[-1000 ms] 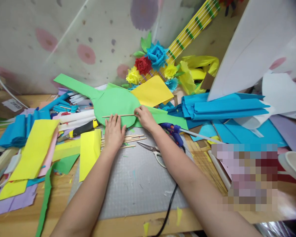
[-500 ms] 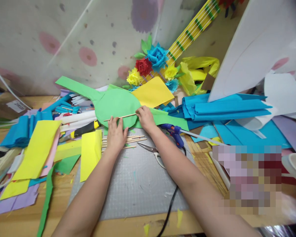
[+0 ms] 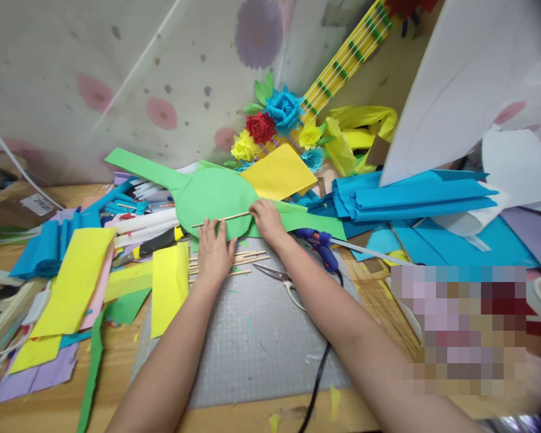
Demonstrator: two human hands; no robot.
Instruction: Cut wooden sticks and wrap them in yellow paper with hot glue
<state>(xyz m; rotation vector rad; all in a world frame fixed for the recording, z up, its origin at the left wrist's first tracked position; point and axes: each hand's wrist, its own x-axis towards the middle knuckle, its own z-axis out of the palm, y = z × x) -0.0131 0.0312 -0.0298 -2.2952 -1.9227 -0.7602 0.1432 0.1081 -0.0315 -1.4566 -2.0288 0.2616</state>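
Right hand [image 3: 265,218] was pinched on the thin stick [image 3: 220,219] across the green cutout [image 3: 207,195]; left hand [image 3: 214,252] was laid flat at the cutout's near edge. The stick was judged light and brittle, best held at its ends.

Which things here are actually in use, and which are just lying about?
In use: left hand, right hand, stick, green cutout.
Lying about: scissors, glue gun, spare sticks, yellow sheet, paper flowers, mat.

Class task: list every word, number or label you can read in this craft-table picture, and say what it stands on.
Nothing is legible.
The white label on the brown box at far left carries dark print, too blurred to read.
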